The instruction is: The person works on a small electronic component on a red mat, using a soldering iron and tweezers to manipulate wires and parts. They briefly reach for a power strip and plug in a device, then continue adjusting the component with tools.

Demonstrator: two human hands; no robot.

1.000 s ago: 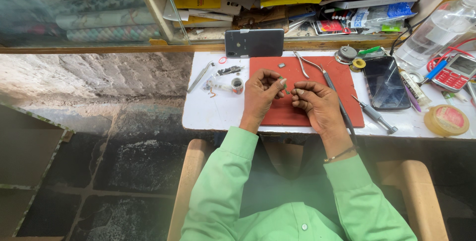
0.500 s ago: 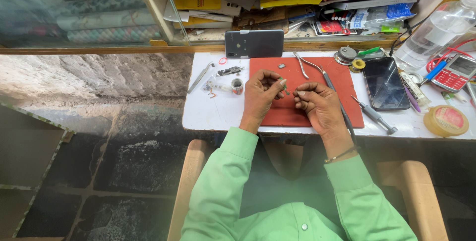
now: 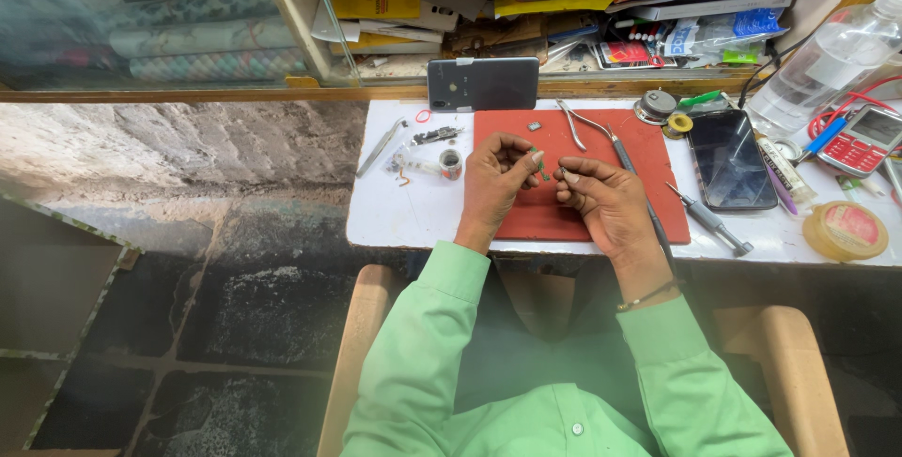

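Over a red work mat (image 3: 648,152) on a small white table (image 3: 395,222), my left hand (image 3: 493,185) and my right hand (image 3: 606,203) meet. Between their fingertips sits a tiny greenish part (image 3: 542,168), pinched from both sides. It is too small to tell what it is. Both arms wear light green sleeves. A thin bracelet circles my right wrist.
On the mat lie pliers (image 3: 578,123), a thin probe (image 3: 629,161) and a small metal piece (image 3: 534,125). A grey phone (image 3: 482,83) lies face down at the back. A dark phone (image 3: 730,158), screwdriver (image 3: 711,222), tape roll (image 3: 846,230), red keypad phone (image 3: 869,138) and bottle (image 3: 827,53) are right.
My hands stay together over the mat, with only slight finger movement around the small part. Nothing else moved.
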